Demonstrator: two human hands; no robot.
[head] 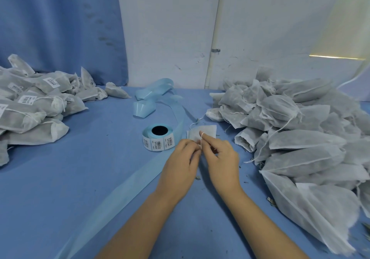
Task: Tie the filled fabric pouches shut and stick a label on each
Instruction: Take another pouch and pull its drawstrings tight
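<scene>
From the head view, most of the pouch (207, 131) on the table (60, 178) is hidden behind both hands; only its pale, flat top edge shows, just right of the label roll (158, 137). The left hand (183, 158) pinches the white drawstring (200, 139) with curled fingertips. The right hand (220, 158) has that string looped over its raised forefinger, its other fingers curled under, their hold unseen. Labelled pouches (30, 102) are heaped far left, unlabelled pouches (290, 128) right, cut off by the frame.
</scene>
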